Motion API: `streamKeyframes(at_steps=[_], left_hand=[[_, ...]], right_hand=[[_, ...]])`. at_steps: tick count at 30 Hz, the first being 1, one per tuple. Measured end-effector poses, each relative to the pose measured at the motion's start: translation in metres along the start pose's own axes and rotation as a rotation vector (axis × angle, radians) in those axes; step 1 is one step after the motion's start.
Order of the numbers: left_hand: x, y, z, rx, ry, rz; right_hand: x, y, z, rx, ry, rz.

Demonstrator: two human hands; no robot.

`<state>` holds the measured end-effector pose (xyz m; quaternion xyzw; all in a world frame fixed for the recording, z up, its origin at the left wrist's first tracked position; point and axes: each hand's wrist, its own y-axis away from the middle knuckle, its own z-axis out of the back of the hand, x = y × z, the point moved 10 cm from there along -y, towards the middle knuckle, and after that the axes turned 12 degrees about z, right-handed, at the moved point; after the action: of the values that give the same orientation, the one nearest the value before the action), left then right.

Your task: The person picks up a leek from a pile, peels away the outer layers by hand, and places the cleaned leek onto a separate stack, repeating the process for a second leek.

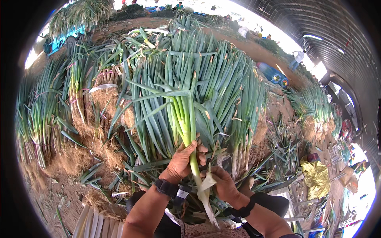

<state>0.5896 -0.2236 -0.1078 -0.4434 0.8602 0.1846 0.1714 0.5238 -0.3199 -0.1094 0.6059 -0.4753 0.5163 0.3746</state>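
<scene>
A long green onion (184, 123) slants down in front of me, its green leaves away from me and its white root end close to my lap. My left hand (181, 159) is wrapped round the stalk just below where the leaves fan out. Lower on the shaft, my right hand (225, 185) pinches a loose pale strip of outer skin (208, 181) that hangs partly off the stalk. Right beyond my hands lies a big heap of green onions (222, 79), leaves upward. Both wrists wear dark bands.
Tied bundles of green onions (77, 89) with shaggy roots stand at left, more bundles (317, 115) at right. Cut leaves (93, 174) litter the ground. A slatted pale crate (93, 224) sits near left. At right lies a yellow sheet (316, 179). Farther off are a blue cart (63, 43) and a person (297, 58).
</scene>
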Motion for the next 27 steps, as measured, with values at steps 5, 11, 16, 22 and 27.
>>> streamKeyframes(at_steps=[5, 11, 16, 22, 27], left_hand=[[-0.034, 0.001, 0.027, -0.318, -0.062, -0.192], [-0.127, 0.047, 0.057, -0.683, -0.222, -0.475], [-0.122, 0.061, 0.056, -0.796, -0.247, -0.56], [-0.148, 0.086, 0.08, -0.879, -0.142, -0.602], [-0.15, 0.082, 0.109, -0.881, -0.027, -0.569]], right_hand=[[0.018, 0.025, -0.016, 0.217, -0.321, -0.062], [-0.11, 0.149, 0.008, 1.241, 0.776, -0.362], [-0.169, 0.169, 0.063, 1.158, 0.898, -0.557], [-0.138, 0.17, 0.064, 1.091, 0.757, -0.612], [-0.058, 0.116, 0.093, 0.123, 0.424, -0.385]])
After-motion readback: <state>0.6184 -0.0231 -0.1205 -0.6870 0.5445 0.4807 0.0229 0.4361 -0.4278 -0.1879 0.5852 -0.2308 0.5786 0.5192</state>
